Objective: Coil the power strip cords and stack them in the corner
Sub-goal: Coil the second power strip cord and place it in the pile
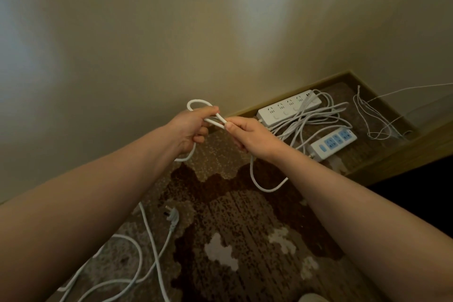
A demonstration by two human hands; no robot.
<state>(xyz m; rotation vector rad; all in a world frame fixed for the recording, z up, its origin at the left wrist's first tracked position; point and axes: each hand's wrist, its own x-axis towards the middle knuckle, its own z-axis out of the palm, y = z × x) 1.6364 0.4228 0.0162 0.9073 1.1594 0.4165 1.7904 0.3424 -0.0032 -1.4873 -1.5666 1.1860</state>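
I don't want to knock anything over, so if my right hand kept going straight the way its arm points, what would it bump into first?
Probably your left hand, since your right hand points up and leftward at it; behind that, the wall. Depth is unclear.

cord (267,187) in hands: white. long power strip (289,108) near wall: white, pale grey buttons. short power strip (333,146): white body, light blue sockets and switch. loose cord (149,235) on floor: white, plug (171,216) greyish white. thin wire (372,115) in corner: white. carpet (245,228): dark brown, speckled tan and beige, pale cream blotches. wall (171,32): plain beige. baseboard (382,162): olive brown.
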